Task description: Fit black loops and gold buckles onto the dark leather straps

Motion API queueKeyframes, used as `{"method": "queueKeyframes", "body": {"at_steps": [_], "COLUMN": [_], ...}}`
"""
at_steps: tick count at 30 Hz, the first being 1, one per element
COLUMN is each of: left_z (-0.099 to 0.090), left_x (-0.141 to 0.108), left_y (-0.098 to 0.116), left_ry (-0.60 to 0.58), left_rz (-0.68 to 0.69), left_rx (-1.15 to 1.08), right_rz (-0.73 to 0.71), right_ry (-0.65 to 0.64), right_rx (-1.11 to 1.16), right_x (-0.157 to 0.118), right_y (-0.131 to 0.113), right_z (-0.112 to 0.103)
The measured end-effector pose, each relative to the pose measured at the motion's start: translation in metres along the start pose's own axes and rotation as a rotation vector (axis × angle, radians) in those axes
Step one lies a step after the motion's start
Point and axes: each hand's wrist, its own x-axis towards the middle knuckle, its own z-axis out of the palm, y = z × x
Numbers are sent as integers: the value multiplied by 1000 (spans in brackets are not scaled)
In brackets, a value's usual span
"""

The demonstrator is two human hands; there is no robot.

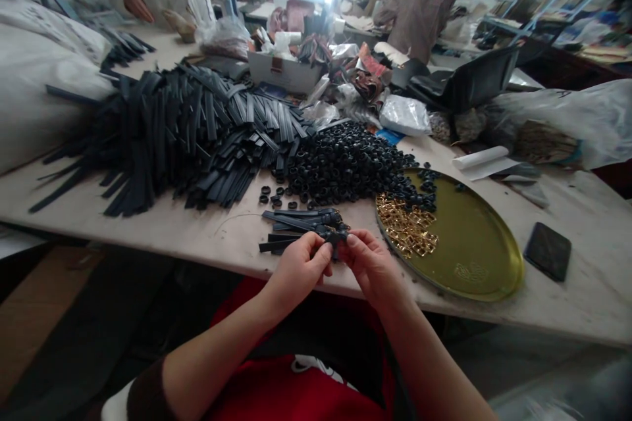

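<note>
My left hand (302, 268) and my right hand (371, 266) meet at the table's front edge, both pinching a small dark strap piece (336, 241) between thumbs and fingers. Its details are mostly hidden by my fingertips. Just behind my hands lie several dark straps (296, 218), some with buckles at their right ends. A heap of small black loops (345, 164) rises beyond them. To the right, gold buckles (407, 227) lie on the left side of a round golden tray (474, 230), with some black loops at its upper edge.
A large pile of dark strips (182, 131) covers the left of the table (582, 210). A phone (548, 251) lies right of the tray. White sacks (39, 92), a box of scraps (284, 72) and plastic bags stand behind. Other people are in the background.
</note>
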Motion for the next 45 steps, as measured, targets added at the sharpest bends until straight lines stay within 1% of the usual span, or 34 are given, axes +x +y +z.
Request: {"method": "queueKeyframes", "body": {"at_steps": [3, 6, 8, 10, 14, 17, 20, 22, 24, 26, 28, 30, 31, 33, 36, 38, 39, 40, 41, 42, 44, 45], "left_z": [0, 2, 3, 3, 2, 1, 2, 3, 4, 2, -1, -6, -8, -10, -8, -8, -9, -9, -10, -10, -9, -7], "left_x": [-8, -17, -22, -27, -34, -37, -36, -34, -32, -31, -31, -31, -31, -30, -26, -21, -18, -15, -12, -9, -5, -4], "left_y": [-3, -3, -1, 2, 4, 4, 2, 1, 1, 1, 3, 4, 4, 2, -4, -8, -10, -11, -11, -11, -9, -8], "left_ry": [46, 65, 42, -11, -105, -111, -105, -104, -113, -170, -286, -384, -396, -347, -258, -249, -251, -250, -243, -225, -169, -141], "left_rz": [37, 61, 58, 45, 34, 36, 67, 105, 128, 93, -3, -89, -106, -85, -26, -5, 1, 2, -1, -6, -25, -36], "left_rx": [56, 129, 169, 202, 237, 252, 387, 516, 599, 584, 497, 431, 427, 428, 382, 341, 324, 311, 304, 300, 297, 294], "right_rz": [18, 66, 89, 88, -33, -77, -82, -128, -190, -206, -172, -147, -145, -149, -143, -126, -134, -161, -223, -312, -498, -537], "right_ry": [-21, -65, -70, -70, -74, -82, -82, -98, -129, -161, -163, -124, -99, -67, -92, -128, -134, -118, -74, 1, 208, 283], "right_rx": [-23, 0, 23, -23, -276, -375, -444, -536, -643, -716, -727, -691, -655, -570, -489, -468, -480, -520, -603, -745, -1140, -1345], "right_x": [-8, -16, -20, -24, -30, -33, -34, -35, -36, -35, -33, -31, -30, -29, -31, -29, -24, -17, -7, 5, 34, 48], "right_y": [5, 9, 12, 14, 13, 11, 13, 16, 18, 18, 14, 11, 11, 14, 25, 26, 21, 13, 1, -12, -39, -51], "right_z": [0, -5, -10, -14, -21, -22, -21, -23, -27, -32, -36, -38, -37, -32, -22, -23, -27, -34, -42, -52, -73, -82]}}
